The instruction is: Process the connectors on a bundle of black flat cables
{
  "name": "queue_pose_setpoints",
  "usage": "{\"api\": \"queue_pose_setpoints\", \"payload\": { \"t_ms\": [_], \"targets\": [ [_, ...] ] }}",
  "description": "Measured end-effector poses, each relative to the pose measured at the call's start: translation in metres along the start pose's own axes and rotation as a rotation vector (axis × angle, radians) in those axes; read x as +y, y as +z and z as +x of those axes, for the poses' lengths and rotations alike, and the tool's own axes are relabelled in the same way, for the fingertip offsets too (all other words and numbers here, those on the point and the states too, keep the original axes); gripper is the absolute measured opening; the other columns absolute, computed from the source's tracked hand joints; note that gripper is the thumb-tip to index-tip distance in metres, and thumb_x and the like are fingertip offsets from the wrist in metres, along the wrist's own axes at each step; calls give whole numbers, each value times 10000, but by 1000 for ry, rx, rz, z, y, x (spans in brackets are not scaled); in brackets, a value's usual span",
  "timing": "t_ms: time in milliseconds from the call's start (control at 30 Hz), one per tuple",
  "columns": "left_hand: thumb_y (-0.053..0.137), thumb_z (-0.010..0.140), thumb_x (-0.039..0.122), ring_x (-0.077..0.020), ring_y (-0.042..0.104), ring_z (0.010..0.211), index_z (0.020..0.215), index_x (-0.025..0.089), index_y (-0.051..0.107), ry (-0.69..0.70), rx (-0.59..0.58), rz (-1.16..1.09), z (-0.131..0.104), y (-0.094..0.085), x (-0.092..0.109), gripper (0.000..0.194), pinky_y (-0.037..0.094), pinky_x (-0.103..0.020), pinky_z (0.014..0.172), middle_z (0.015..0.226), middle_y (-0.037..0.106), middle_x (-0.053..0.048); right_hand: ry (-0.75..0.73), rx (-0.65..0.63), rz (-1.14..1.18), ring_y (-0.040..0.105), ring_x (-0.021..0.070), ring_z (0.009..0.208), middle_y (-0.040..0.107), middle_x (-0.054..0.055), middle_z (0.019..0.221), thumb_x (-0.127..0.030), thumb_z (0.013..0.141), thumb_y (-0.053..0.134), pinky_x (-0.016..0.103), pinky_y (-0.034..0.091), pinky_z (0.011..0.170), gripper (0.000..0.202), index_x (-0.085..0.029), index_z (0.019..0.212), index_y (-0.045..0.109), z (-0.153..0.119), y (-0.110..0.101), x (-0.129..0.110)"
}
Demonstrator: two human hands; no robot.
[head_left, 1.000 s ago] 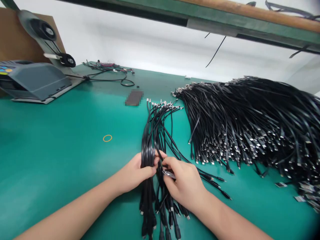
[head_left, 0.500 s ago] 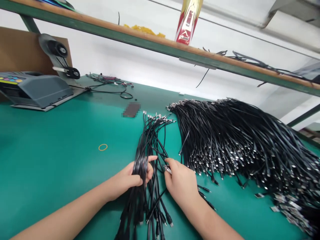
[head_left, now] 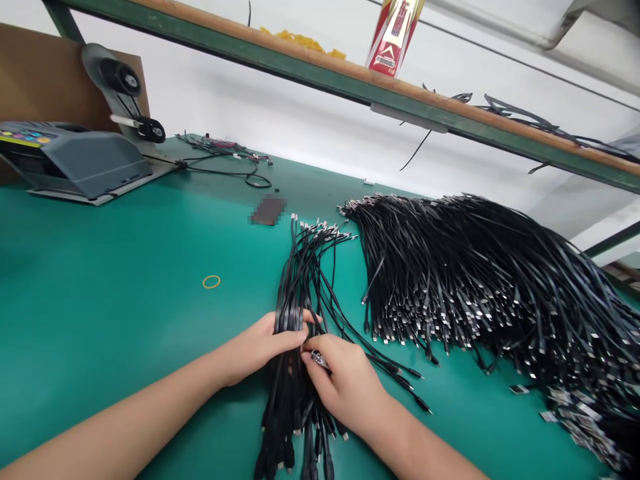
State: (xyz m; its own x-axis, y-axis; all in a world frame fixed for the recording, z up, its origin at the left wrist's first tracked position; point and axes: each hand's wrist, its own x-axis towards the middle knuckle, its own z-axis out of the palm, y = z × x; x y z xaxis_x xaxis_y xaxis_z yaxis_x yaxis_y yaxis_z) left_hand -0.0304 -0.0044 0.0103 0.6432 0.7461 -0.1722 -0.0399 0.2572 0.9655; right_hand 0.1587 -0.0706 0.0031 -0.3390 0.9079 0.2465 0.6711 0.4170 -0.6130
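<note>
A bunch of black cables [head_left: 295, 280] lies lengthwise on the green table, small pale connectors at its far end and dark plugs at its near end. My left hand [head_left: 280, 337] is closed around the middle of this bunch, thumb on top and fingertips showing past its right side. Against the bunch's right side, my right hand [head_left: 340, 373] is closed with a small silvery metal object [head_left: 319, 360] between thumb and fingers; what exactly it is cannot be made out. A few separate cables [head_left: 390, 363] run out to the right beyond my right hand.
A large heap of black cables [head_left: 450, 267] covers the right side of the green table [head_left: 125, 280]. A yellow rubber band [head_left: 211, 282] and a dark flat piece [head_left: 270, 211] lie left of the bunch. A grey machine [head_left: 95, 163] stands at the back left, below a shelf [head_left: 310, 67] holding a red-gold can [head_left: 393, 40].
My right hand has moved left, up against the bunch. My left hand's thumb now lies across the cables, which are gathered more tightly. Several cables now lie apart on the right. The view has shifted slightly.
</note>
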Motion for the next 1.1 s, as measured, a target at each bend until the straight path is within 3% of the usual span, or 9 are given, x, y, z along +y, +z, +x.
{"api": "queue_pose_setpoints", "payload": {
  "t_ms": [100, 300, 567, 733, 833, 1000, 1100],
  "targets": [
    [621, 806, 241, -163, 556, 722, 1103, 164, 638, -11, -3, -6, 1, 1, 1, 307, 479, -290, 709, 776, 602, 11, 8, -19, -2, 675, 171, 877, 710, 26, 974, -214, 969, 527, 260, 469, 767, 112, -223, 1016, 628, 1, 0, 0],
    [541, 652, 134, -143, 528, 591, 1082, 146, 611, -26, -53, -98, 4, 0, -1, 435, 480, -292, 592, 755, 604, 9, 52, -14, 49, 671, 162, 804, 713, 16, 872, -216, 955, 550, 244, 454, 734, 109, -220, 931, 656, 3, 2, -2],
    [681, 804, 253, -167, 584, 754, 1052, 153, 630, 62, -57, -19, 3, -4, -3, 273, 487, -318, 781, 814, 630, 0, 108, 48, 167, 491, 99, 572, 566, -34, 643, -221, 919, 554, 220, 328, 570, 145, -194, 790, 614, 3, 1, -8],
    [738, 816, 314, -205, 605, 929, 1120, 165, 649, 80, -9, 88, 4, -5, -5, 351, 472, -326, 855, 993, 677, -39, 127, 2, 213, 398, 77, 535, 456, -70, 570, -272, 818, 693, 215, 290, 557, 212, -188, 691, 546, 3, 3, -12],
    [778, 797, 373, -184, 604, 887, 1142, 163, 651, 76, 8, 71, 5, -4, -6, 424, 474, -301, 817, 955, 671, -22, 164, -9, 228, 374, 74, 536, 437, -74, 562, -247, 797, 704, 218, 273, 552, 262, -182, 649, 498, 3, 6, -13],
    [748, 840, 402, -122, 571, 614, 1227, 152, 565, 72, 12, 40, 4, -1, -7, 496, 462, -265, 650, 677, 611, 50, 312, 91, 528, 352, 81, 516, 422, -73, 548, -353, 897, 624, 214, 273, 507, 256, -185, 726, 534, 6, 6, -7],
    [748, 845, 390, -132, 612, 577, 1115, 188, 517, 94, -52, 2, 4, -1, -9, 409, 479, -267, 615, 640, 623, 60, 366, 144, 776, 388, 79, 478, 487, -73, 527, -447, 939, 579, 204, 310, 489, 315, -195, 770, 494, 10, 3, -4]
  ]
}}
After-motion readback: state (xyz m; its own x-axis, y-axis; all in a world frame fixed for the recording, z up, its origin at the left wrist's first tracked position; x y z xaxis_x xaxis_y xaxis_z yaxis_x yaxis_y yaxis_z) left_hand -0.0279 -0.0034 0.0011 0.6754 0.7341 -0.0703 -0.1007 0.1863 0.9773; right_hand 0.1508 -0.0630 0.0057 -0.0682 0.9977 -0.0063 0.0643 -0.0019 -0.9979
